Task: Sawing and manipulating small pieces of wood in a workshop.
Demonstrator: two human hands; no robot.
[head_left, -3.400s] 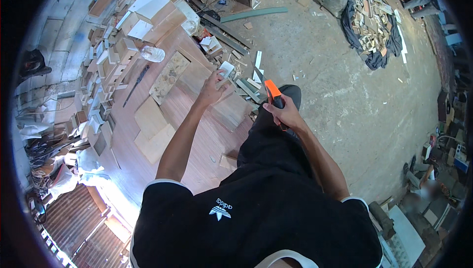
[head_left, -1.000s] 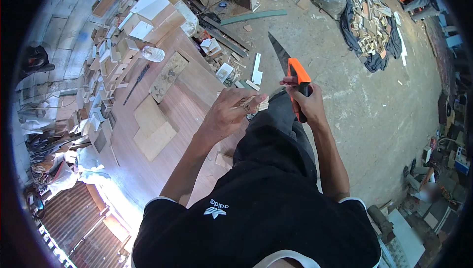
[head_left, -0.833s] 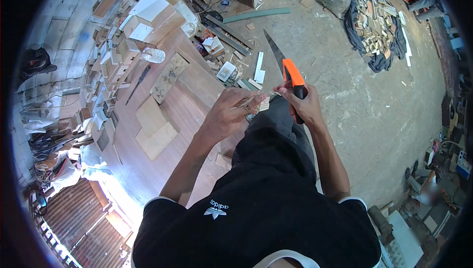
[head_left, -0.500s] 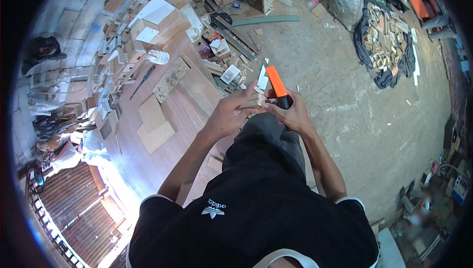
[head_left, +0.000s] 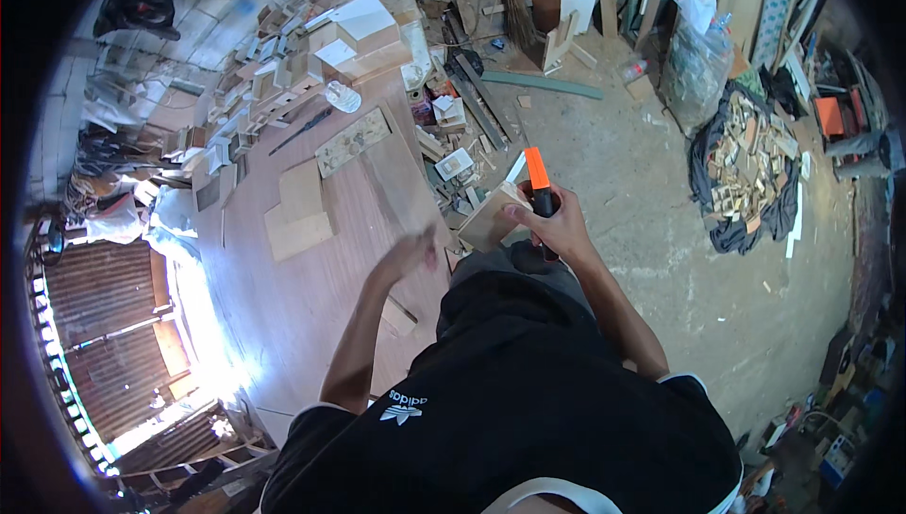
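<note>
In front of my lap, my right hand (head_left: 559,223) is closed round the black grip of a long tool with an orange end (head_left: 536,168). The orange end points away from me; the tool's exact kind does not show. Between that thumb and fingers there is also a pale flat wooden piece (head_left: 491,219), tilted, its far edge rough. My left hand (head_left: 412,256) is apart from it, over the wooden tabletop (head_left: 359,231), and its fingers are smeared by motion. A small wooden offcut (head_left: 399,317) lies near my left forearm.
Thin boards (head_left: 300,212) and a stained plank (head_left: 352,141) lie on the tabletop. Small wooden boxes (head_left: 363,37) crowd its far side. On the floor stand a filled plastic bag (head_left: 696,75) and a dark sheet heaped with wood scraps (head_left: 750,160).
My left hand has let go of the wooden piece and moved left and nearer, over the tabletop. The right hand keeps the wooden piece and the tool. The whole view has shifted.
</note>
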